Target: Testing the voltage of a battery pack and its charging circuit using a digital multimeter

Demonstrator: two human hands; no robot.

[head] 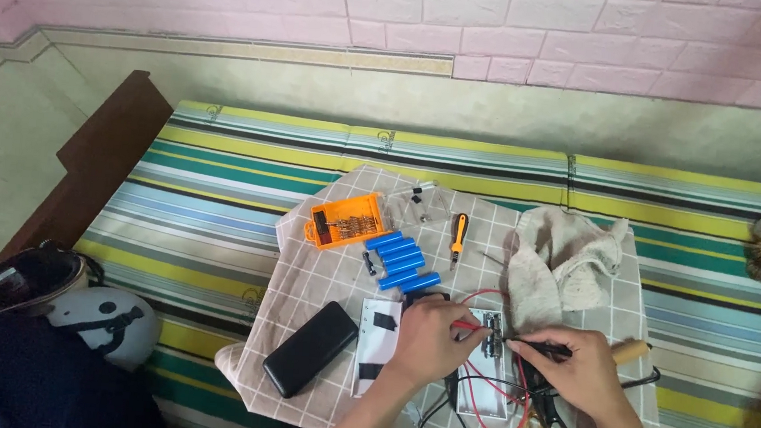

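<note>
Head cam: checked cloth [320, 278] on a striped mattress [217, 200]; work sits at cloth's near right edge, open room left & far on the stripes. Left hand [429, 338] pinches a red probe [467, 326], right hand [573, 369] pinches a black probe [539, 347]; both lie roughly left-right, tips meeting at a small circuit board [492, 334] on a white case [484, 393]. 5 blue batteries [404, 262] far of hands, 1 black power bank [309, 361] left, 1 orange bit box [346, 221], 1 screwdriver [458, 236], 1 rag [564, 262].
</note>
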